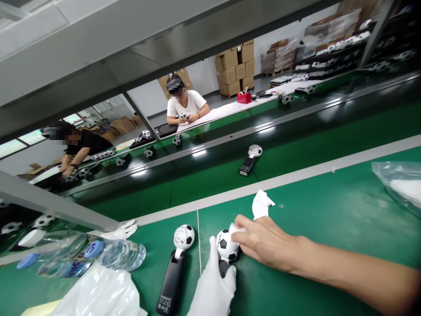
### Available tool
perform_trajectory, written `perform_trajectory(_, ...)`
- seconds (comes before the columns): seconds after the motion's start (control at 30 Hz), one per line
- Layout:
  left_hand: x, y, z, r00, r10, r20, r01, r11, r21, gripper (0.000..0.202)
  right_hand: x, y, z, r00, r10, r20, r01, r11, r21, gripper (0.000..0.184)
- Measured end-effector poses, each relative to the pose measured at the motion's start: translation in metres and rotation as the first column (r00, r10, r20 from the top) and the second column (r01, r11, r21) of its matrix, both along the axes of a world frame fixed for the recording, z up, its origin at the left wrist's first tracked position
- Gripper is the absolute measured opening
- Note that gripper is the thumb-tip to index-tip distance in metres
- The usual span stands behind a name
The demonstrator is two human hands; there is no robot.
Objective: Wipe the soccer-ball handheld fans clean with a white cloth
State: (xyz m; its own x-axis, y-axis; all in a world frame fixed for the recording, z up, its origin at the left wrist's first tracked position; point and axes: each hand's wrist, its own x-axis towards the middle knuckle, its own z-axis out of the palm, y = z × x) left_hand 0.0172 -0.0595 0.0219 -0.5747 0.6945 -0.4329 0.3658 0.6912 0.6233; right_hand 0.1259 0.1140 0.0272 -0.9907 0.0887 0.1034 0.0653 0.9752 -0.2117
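My left hand [215, 283], in a white glove, is closed round the dark handle of a handheld fan. The fan's head [226, 245] looks like a black and white football and points away from me. My bare right hand [263, 239] pinches a white wipe [236, 230], which touches the right side of the ball. The glove covers most of this fan's handle. Just left of my gloved hand, a second handheld fan [173, 272] lies on the green table with its grille facing up. A crumpled white tissue [261, 204] lies beyond my right hand.
Water bottles [120, 255], a white glove [123, 230] and a white plastic bag [101, 294] lie at left. A clear bag [399, 182] is at right. Another fan [251, 159] lies on the green conveyor [204, 175] beyond the pale edge. Two people work across it.
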Motion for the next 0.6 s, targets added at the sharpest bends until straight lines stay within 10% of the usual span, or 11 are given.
perform_trajectory(0.6, -0.003, -0.004, -0.003, 0.977, 0.081, 0.196, -0.091, 0.995, 0.043, 0.039, -0.003, 0.001, 0.009, 0.999, 0.024, -0.034, -0.024, 1.0, 0.014, 0.013)
